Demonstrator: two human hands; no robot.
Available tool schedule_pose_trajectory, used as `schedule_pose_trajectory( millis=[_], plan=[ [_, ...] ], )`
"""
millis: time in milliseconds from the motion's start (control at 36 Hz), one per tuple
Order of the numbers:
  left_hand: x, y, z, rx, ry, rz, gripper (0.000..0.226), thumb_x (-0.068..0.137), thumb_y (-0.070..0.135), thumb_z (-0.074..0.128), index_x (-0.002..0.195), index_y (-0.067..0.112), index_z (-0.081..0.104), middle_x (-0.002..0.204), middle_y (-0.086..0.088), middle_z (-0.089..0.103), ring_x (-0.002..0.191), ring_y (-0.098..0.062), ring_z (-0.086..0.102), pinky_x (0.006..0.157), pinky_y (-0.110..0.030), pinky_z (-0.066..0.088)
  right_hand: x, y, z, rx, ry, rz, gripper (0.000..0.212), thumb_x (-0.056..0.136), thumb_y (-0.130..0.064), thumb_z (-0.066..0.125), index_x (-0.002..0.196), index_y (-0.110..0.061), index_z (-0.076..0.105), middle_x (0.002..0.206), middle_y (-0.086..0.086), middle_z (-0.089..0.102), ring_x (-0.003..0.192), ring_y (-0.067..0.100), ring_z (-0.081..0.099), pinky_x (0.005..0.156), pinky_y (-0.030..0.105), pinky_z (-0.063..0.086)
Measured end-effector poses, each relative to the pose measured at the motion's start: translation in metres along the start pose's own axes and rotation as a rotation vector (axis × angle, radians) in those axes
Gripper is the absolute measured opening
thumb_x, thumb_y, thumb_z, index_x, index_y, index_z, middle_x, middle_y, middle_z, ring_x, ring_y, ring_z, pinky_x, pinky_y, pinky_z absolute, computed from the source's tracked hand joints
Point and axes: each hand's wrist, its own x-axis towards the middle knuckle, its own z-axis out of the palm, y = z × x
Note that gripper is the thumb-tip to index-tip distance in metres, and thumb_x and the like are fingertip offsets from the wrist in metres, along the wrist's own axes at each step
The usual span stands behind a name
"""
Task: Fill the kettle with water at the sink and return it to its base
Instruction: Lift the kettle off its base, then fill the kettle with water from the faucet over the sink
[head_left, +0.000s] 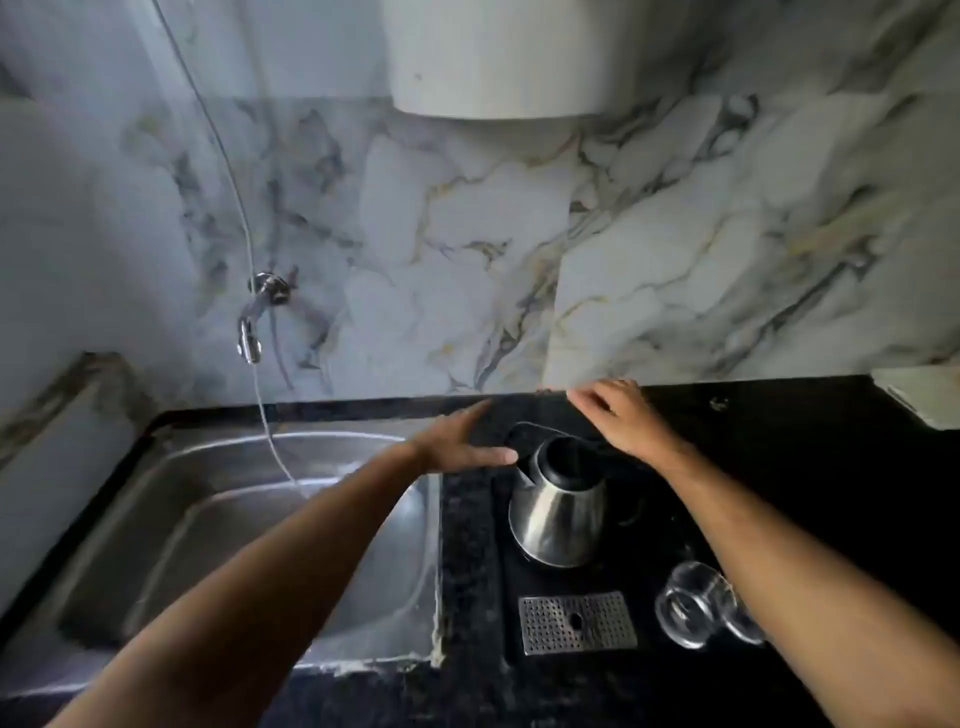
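- Far left, the tap (255, 325) sticks out of the marble wall above the sink (171, 519); a thin hose hangs beside it down toward the basin. I see no water running.
- My left hand (457, 441) reaches over the sink's right rim, flat and spread wide, holding nothing. Its thumb tip lies just beside the kettle's spout, and I cannot tell whether they touch.
- The kettle (558, 512) stands upright on the dark tabletop (810, 441), just right of the sink. Its lid is tipped open toward the wall and the dark mouth shows; I cannot see whether there is water inside. I take the black tray under it for its base, though the dark hides the edges.
- My right hand (621, 415) hovers beyond the kettle near the wall, fingers loosely spread, empty. The kettle's handle on that side is lost in shadow.
- Near right, a perforated metal drip grate (577, 622) and two clear glasses (704, 605) sit close under my right forearm.
- Risks as I judge them: drawing the right arm back to find the handle could sweep the glasses over. A blind grab at the shadowed handle could tip the kettle. The left thumb could nudge the spout and shift it. Carrying across, the hose could catch on the open lid.
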Motion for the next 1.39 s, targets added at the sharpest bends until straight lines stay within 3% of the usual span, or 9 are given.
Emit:
schedule_pose_trajectory(
  millis=[111,306,417,583,722,806,972,1111,1389],
  plan=[
    [0.007,-0.002,0.056,-0.166,-0.161,-0.101,0.117,0.061,0.055,0.085,0.153,0.015,0.024,0.154,-0.005,0.039,0.137,-0.023,0.042,0.116,-0.042,0.033,-0.033,0.043,-0.002,0.200,-0.089,0.361,0.083,0.082,-0.083,0.030,0.083,-0.012,0.072,0.085,0.006,0.075,0.090,0.025,0.068,0.085,0.040,0.049],
    [0.020,-0.029,0.122,-0.271,-0.155,-0.185,0.110,0.058,0.046,0.090,0.144,0.023,0.024,0.126,-0.005,0.052,0.120,-0.022,0.054,0.106,-0.043,0.045,-0.075,0.091,0.018,0.462,-0.191,0.749,0.100,0.064,-0.099,0.027,0.096,-0.017,0.076,0.112,0.008,0.072,0.106,0.024,0.063,0.100,0.039,0.043],
    [0.023,-0.036,0.133,-0.363,-0.089,-0.182,0.105,0.056,0.051,0.090,0.139,0.021,0.034,0.129,-0.007,0.055,0.122,-0.021,0.055,0.106,-0.046,0.045,-0.088,0.095,0.035,0.664,-0.124,0.717,0.076,0.077,-0.090,0.032,0.066,-0.027,0.074,0.077,-0.008,0.070,0.082,0.012,0.064,0.096,0.037,0.043],
    [0.024,-0.035,0.131,-0.536,-0.044,-0.138,0.078,0.074,0.023,0.085,0.136,0.010,0.039,0.135,-0.013,0.056,0.119,-0.017,0.058,0.093,-0.027,0.054,-0.074,0.080,0.045,0.995,0.032,0.735,0.073,0.075,-0.085,0.046,0.050,-0.017,0.060,0.041,0.001,0.051,0.037,0.017,0.045,0.042,0.027,0.036],
    [0.024,-0.017,0.089,-0.563,0.072,-0.096,0.072,0.071,0.030,0.086,0.128,0.017,0.044,0.130,-0.007,0.057,0.118,-0.018,0.058,0.087,-0.025,0.055,-0.031,0.063,0.038,1.058,0.136,0.669,0.067,0.080,-0.074,0.048,0.055,-0.013,0.051,0.037,0.005,0.041,0.034,0.020,0.033,0.039,0.031,0.025],
    [0.018,-0.008,0.053,-0.527,0.194,-0.049,0.101,0.070,0.032,0.088,0.148,0.036,0.024,0.141,0.009,0.042,0.126,-0.009,0.048,0.097,-0.026,0.045,-0.002,0.040,0.038,1.095,0.145,0.674,0.066,0.072,-0.080,0.051,0.044,-0.020,0.049,0.035,0.003,0.040,0.031,0.019,0.033,0.036,0.026,0.024],
    [-0.010,0.004,-0.011,0.156,0.650,0.107,0.082,0.070,0.062,0.074,0.136,0.020,0.049,0.156,-0.012,0.033,0.146,-0.025,0.025,0.116,-0.043,0.027,0.039,-0.023,0.074,1.107,0.069,0.685,0.069,0.066,-0.083,0.053,0.039,-0.020,0.048,0.037,0.004,0.043,0.033,0.019,0.035,0.039,0.028,0.024],
    [-0.022,-0.010,-0.031,0.332,0.634,-0.142,0.071,0.073,0.054,0.077,0.131,0.017,0.057,0.161,-0.009,0.024,0.151,-0.030,0.005,0.118,-0.054,0.020,0.044,-0.075,0.109,1.139,0.030,0.707,0.065,0.063,-0.081,0.057,0.052,-0.018,0.049,0.041,0.001,0.046,0.034,0.016,0.041,0.036,0.022,0.028],
    [-0.062,-0.092,-0.084,0.297,0.637,-0.160,0.068,0.076,0.032,0.080,0.132,0.007,0.052,0.158,-0.016,0.024,0.142,-0.036,0.029,0.113,-0.051,0.029,0.054,-0.161,0.194,1.081,-0.012,0.719,0.068,0.073,-0.080,0.050,0.041,-0.020,0.050,0.035,-0.003,0.046,0.031,0.011,0.045,0.034,0.020,0.031]
  ],
)
